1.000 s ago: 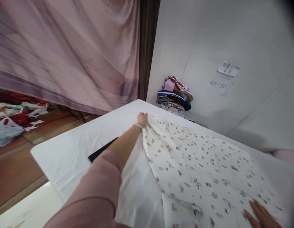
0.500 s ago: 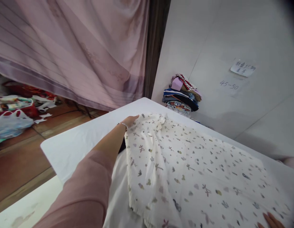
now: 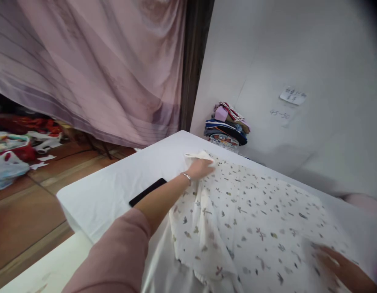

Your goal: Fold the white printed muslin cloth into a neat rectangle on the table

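A white cloth point(image 3: 249, 211) printed with small palm trees, leaves and shells lies across the white table, wrinkled along its left side. My left hand point(image 3: 201, 168), with a bracelet at the wrist, is closed on the cloth's far left part, where the edge is bunched and folded over. At the lower right, my right hand point(image 3: 343, 262) is at the near part of the same cloth. Motion smears its fingers, so their grip cannot be made out. Beside my left forearm lies a flat black rectangular object point(image 3: 148, 191), partly covered by the arm.
The white table point(image 3: 93, 195) has its far corner near the wall. A stack of folded clothes point(image 3: 227, 128) stands against the wall, below paper notes point(image 3: 293, 95). A pink curtain point(image 3: 115, 61) hangs at the back left. Plastic bags point(image 3: 8, 171) lie on the tiled floor.
My left hand has moved right, drawing the cloth's left edge inward and uncovering the black object. My right hand has come further into view. The camera view has shifted slightly.
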Available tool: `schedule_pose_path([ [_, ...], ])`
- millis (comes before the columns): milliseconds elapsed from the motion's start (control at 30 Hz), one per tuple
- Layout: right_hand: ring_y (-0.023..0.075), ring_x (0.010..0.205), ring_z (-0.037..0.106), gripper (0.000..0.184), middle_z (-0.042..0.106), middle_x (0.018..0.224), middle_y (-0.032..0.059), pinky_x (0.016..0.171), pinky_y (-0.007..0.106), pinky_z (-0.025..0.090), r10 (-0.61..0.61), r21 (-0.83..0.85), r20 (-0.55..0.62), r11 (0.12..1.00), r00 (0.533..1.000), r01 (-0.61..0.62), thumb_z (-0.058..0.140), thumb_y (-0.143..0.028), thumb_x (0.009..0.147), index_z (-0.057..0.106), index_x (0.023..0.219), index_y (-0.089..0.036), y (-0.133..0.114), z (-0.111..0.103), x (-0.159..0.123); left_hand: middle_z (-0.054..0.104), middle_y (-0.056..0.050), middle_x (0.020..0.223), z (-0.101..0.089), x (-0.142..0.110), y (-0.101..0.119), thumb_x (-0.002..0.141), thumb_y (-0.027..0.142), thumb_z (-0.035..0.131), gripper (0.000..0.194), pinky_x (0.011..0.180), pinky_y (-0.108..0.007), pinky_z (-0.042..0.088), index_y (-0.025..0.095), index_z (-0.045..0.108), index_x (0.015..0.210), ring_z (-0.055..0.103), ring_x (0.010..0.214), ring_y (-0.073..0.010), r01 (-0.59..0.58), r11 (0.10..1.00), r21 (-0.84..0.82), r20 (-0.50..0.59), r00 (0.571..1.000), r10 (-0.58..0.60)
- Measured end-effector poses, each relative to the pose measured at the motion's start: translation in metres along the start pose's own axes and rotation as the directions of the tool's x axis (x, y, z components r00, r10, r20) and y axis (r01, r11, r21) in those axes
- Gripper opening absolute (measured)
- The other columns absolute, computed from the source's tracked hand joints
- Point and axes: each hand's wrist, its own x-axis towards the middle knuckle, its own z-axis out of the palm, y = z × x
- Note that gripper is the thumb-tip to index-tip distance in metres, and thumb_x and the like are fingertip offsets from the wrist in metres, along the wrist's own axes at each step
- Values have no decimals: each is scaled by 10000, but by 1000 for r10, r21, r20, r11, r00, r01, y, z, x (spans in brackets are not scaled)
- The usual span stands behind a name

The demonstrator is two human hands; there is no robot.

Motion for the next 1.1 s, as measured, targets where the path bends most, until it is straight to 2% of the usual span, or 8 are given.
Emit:
schedule_pose_path([
  [100, 322, 1137, 527, 450, 596, 1208, 82, 923, 443, 439, 55, -36, -187, 997, 981, -63, 567, -522, 635, 698, 976, -259, -62, 13, 10, 632, -18, 1136, 51, -34, 49, 777, 393, 515, 339, 810, -278, 445, 266, 615, 1075, 590, 1000, -205, -419, 901, 111, 293, 880, 373],
  [167, 306, 1150, 519, 488, 556, 1263, 80, 943, 435, 440, -5, -1, -146, 1000, 989, 5, 546, -510, 714, 637, 1115, -249, -108, 37, 15, 666, -50, 1010, 75, -60, 65, 771, 392, 519, 276, 742, -305, 461, 225, 648, 949, 613, 926, -231, -535, 830, 159, 466, 782, 415],
  [233, 265, 1127, 541, 466, 569, 1249, 65, 933, 397, 456, -118, 77, -35, 990, 992, 121, 525, -483, 759, 603, 1158, -254, -145, 69, 22, 668, -71, 934, 86, -79, 65, 782, 387, 509, 258, 707, -313, 460, 198, 643, 895, 620, 880, -236, -577, 791, 204, 520, 748, 412],
  [433, 210, 1071, 555, 387, 612, 1167, 42, 895, 350, 454, -319, 43, 2, 947, 948, 318, 502, -360, 804, 573, 1165, -243, -205, 141, 52, 652, -81, 856, 58, -91, 23, 799, 390, 508, 253, 710, -317, 430, 174, 618, 872, 604, 810, -217, -608, 732, 307, 385, 783, 489],
  [633, 231, 1178, 435, 450, 491, 1311, 88, 942, 327, 355, -337, -521, 147, 773, 930, 363, 451, -310, 859, 432, 1290, -184, -262, 160, 79, 655, -76, 759, 30, -83, 0, 752, 480, 567, 322, 857, -384, 354, 171, 641, 796, 585, 795, -222, -602, 696, 392, 306, 799, 518],
  [733, 252, 1124, 460, 397, 541, 1217, 125, 883, 343, 370, -263, -599, 194, 731, 945, 326, 457, -221, 839, 475, 1232, -163, -272, 168, 92, 667, -68, 776, 23, -80, -6, 770, 467, 546, 309, 958, -425, 263, 175, 645, 789, 585, 827, -218, -581, 706, 405, 289, 814, 504],
  [933, 275, 1124, 470, 460, 534, 1189, 180, 910, 397, 350, -224, -447, 165, 851, 961, 275, 512, -99, 765, 478, 1222, -145, -264, 177, 109, 667, -59, 762, 4, -83, -17, 743, 322, 542, 172, 925, -404, 289, 170, 619, 756, 593, 744, -194, -555, 736, 387, 290, 831, 475],
  [1100, 235, 964, 580, 422, 635, 1015, 115, 834, 342, 441, -132, -16, 31, 991, 991, 132, 553, -117, 711, 534, 1131, -155, -256, 160, 133, 638, -28, 688, -13, -120, 6, 708, 169, 482, 77, 715, -312, 365, 180, 555, 686, 558, 614, -150, -582, 739, 339, 313, 810, 495],
])
